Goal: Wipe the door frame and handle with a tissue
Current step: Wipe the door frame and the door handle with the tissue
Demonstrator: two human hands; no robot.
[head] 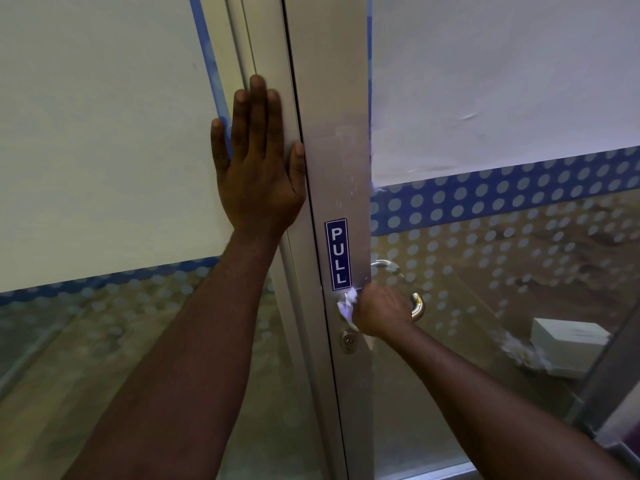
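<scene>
A silver aluminium door frame runs down the middle of the view, with a blue PULL sticker on it. Below the sticker sits a curved metal handle. My right hand is closed around a crumpled white tissue and presses it on the handle's inner end where it meets the frame. My left hand lies flat with fingers spread on the fixed frame to the left of the door edge, holding nothing. A keyhole sits just under the handle.
Frosted film covers the upper glass on both sides, edged with a blue dotted band. Through the lower right glass I see a white box on the floor inside.
</scene>
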